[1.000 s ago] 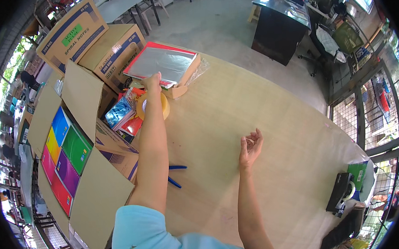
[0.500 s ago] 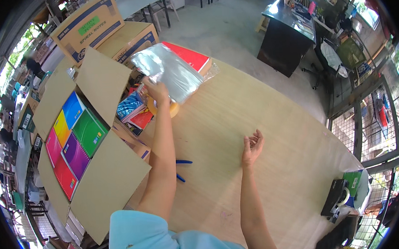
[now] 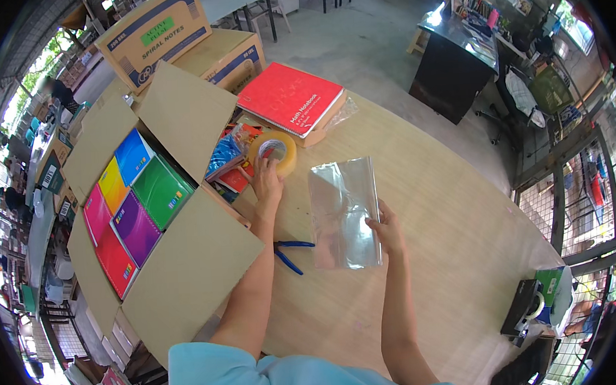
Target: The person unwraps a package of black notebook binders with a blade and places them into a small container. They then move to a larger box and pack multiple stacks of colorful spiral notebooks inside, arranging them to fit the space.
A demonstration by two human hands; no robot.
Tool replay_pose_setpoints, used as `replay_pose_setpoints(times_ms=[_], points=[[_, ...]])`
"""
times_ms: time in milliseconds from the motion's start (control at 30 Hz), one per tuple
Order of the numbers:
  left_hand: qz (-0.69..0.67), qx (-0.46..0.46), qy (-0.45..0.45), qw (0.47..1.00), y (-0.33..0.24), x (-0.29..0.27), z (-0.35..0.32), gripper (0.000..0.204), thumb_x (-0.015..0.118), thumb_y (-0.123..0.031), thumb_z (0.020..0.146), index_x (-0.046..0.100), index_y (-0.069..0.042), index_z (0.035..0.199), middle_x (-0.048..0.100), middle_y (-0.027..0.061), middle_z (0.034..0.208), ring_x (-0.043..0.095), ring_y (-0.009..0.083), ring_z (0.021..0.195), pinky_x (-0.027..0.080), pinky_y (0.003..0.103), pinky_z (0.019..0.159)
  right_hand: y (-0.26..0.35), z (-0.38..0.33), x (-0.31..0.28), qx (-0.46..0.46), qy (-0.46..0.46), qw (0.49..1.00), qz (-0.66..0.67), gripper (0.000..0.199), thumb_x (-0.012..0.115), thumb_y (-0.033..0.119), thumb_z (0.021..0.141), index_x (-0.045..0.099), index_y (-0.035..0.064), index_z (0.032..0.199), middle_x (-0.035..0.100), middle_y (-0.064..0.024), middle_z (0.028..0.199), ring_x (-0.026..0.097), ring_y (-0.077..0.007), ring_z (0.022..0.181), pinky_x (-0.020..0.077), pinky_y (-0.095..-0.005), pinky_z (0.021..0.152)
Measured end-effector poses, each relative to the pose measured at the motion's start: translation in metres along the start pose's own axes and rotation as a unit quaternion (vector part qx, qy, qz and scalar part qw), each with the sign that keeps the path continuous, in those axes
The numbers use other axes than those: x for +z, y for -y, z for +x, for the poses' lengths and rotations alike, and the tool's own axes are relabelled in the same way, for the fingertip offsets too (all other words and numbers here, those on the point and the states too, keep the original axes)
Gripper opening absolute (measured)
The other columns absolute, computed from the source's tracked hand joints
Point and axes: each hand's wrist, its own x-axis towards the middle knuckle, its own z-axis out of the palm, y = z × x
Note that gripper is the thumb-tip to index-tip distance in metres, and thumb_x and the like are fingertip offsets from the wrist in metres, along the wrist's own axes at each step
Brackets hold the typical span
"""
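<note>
My right hand (image 3: 389, 228) pinches the right edge of a clear plastic sleeve or stack of sleeves (image 3: 344, 208), shiny and rectangular, held over the table. My left hand (image 3: 268, 183) has its fingers curled at the lower edge of a yellowish roll of packing tape (image 3: 288, 152). Just behind the roll, a red spiral notebook (image 3: 292, 98) lies on top of a cardboard box. Left of that hand sit blue and red small packaged goods (image 3: 225, 157), partly hidden by a carton flap. Blue-handled pliers (image 3: 289, 258) rest between my forearms, their head hidden.
An open carton (image 3: 187, 288) at left holds several colourful spiral notebooks (image 3: 136, 225). Closed cartons (image 3: 154, 39) stack at the far left. A black tape dispenser (image 3: 521, 313) stands at the table's right end. Beyond the table are a dark desk (image 3: 452, 64) and an office chair (image 3: 521, 98).
The clear plastic has come off the red notebook toward me and is now in my right hand, which was empty. My left hand has moved from the plastic to the tape roll.
</note>
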Motion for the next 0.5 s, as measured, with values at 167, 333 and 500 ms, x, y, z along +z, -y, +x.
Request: replay_pose_setpoints(times_ms=[167,333,500], points=[[-0.195,-0.015,-0.09,0.976,-0.023,-0.03,-0.014,0.058,0.081,-0.01,0.072,0.059,-0.009,0.126,0.058,0.0108,0.12,0.046,0.0328,0.129,0.03,0.062,0.109,-0.009,0.031,0.028,-0.024,-0.012,0.993,0.117,0.066,0.057,-0.015,0.083,0.04,-0.0016,0.146,0.063,-0.0139,0.123,0.062,-0.0208,0.105,0.048,-0.0343,0.092],[-0.254,0.033,-0.182,0.949,-0.025,-0.088,-0.027,0.057,0.08,-0.007,0.073,0.059,-0.006,0.126,0.058,0.0132,0.12,0.049,0.0356,0.122,0.038,0.052,0.102,-0.032,0.061,0.115,-0.111,-0.116,0.955,0.251,0.07,0.056,-0.017,0.082,0.033,0.0013,0.146,0.057,-0.0135,0.132,0.058,-0.0208,0.115,0.0485,-0.0331,0.093],[-0.258,0.034,-0.232,0.937,-0.019,-0.102,-0.032,0.054,0.079,-0.004,0.074,0.061,-0.003,0.125,0.058,0.0148,0.121,0.051,0.035,0.118,0.044,0.046,0.099,-0.053,0.082,0.214,-0.077,-0.161,0.964,0.195,0.063,0.056,-0.012,0.082,0.039,0.002,0.141,0.06,-0.0136,0.123,0.063,-0.019,0.098,0.0538,-0.0306,0.077]])
